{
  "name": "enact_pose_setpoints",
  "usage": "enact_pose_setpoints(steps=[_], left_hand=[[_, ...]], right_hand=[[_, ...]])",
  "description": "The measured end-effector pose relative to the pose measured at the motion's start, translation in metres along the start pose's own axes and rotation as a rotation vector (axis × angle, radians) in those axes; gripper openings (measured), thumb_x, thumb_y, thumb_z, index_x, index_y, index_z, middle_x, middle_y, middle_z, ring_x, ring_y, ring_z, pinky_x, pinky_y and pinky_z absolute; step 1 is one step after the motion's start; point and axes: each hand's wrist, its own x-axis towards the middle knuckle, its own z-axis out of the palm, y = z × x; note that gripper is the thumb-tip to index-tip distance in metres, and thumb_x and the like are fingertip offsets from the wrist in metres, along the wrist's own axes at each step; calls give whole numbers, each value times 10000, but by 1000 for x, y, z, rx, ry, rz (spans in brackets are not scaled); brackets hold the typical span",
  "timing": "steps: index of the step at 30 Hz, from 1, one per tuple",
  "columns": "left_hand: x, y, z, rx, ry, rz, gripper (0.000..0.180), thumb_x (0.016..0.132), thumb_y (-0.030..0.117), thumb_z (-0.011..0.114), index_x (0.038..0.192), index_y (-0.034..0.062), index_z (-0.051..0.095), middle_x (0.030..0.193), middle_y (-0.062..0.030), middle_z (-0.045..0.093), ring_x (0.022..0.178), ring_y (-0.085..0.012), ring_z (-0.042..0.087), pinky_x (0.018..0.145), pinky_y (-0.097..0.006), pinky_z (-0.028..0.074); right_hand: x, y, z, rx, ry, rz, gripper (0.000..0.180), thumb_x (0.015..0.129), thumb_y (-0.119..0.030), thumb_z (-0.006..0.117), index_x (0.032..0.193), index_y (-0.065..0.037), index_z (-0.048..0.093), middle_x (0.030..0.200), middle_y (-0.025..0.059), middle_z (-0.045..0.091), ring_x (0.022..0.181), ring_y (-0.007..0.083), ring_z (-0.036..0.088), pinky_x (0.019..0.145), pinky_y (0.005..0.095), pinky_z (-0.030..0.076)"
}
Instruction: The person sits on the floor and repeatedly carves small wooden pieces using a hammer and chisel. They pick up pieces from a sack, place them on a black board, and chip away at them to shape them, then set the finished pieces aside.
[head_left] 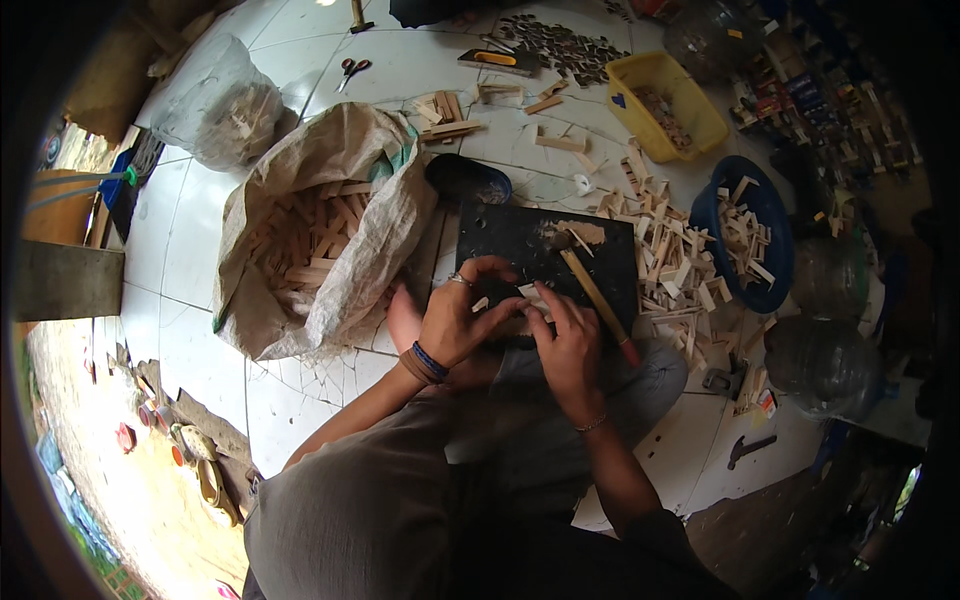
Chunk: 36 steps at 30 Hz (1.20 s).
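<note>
I sit on a white tiled floor with a black board point(520, 240) in front of my knees. My left hand point(462, 318) and my right hand point(567, 345) meet at the board's near edge, both pinching a small pale wood piece point(530, 293) between their fingertips. A wooden-handled tool with a red tip point(598, 300) lies slanted on the board just right of my right hand. Which hand bears the piece more I cannot tell.
An open woven sack of wood sticks point(320, 235) lies left. A heap of small wood pieces point(675, 270) spreads right, beside a blue basin point(755, 245) and a yellow tub point(680, 105). Scissors point(350, 70), a hammer point(748, 448) and a clear bag point(215, 100) lie around.
</note>
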Motion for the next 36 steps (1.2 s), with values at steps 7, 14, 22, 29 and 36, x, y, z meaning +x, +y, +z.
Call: enact_pose_setpoints(steps=[7, 14, 22, 29, 36], left_hand=[[8, -4, -16, -700, -38, -330, 281, 1045, 159, 589, 1294, 76, 487, 1301, -58, 532, 1008, -80, 516, 861, -237, 450], [14, -7, 12, -428, -30, -254, 216, 1080, 162, 499, 1247, 47, 574, 1266, -73, 554, 1086, -168, 540, 976, -293, 427], [10, 4, 9, -140, -189, 15, 326, 948, 98, 718, 1267, 38, 689, 1124, -91, 636, 1092, -223, 612, 967, -339, 470], [-1, -5, 5, -254, -187, 49, 304, 875, 38, 782, 1169, 9, 711, 1169, -122, 707, 1066, -236, 691, 924, -349, 539], [-2, -7, 1, -227, -153, 76, 278, 887, 82, 775, 1150, 12, 721, 1157, -126, 731, 1069, -266, 708, 919, -358, 552]], right_hand=[[-5, -3, -24, 410, 25, 192, 306, 935, -66, 717, 1236, -12, 700, 1128, 126, 723, 1035, 235, 692, 883, 339, 527], [-12, -10, -35, 486, -21, 434, 341, 944, -64, 726, 1274, -3, 666, 1173, 88, 707, 1057, 127, 651, 894, 281, 510], [-3, -3, -39, 665, 62, 291, 313, 906, -72, 772, 1212, -60, 711, 1107, 35, 710, 986, 129, 646, 791, 254, 475], [10, 3, -53, 473, -143, 165, 317, 895, -62, 769, 1210, -85, 741, 1127, 40, 720, 984, 126, 651, 772, 261, 478], [12, -5, -54, 442, -190, 188, 339, 892, -44, 768, 1229, -78, 743, 1140, 53, 714, 992, 134, 651, 807, 260, 492]])
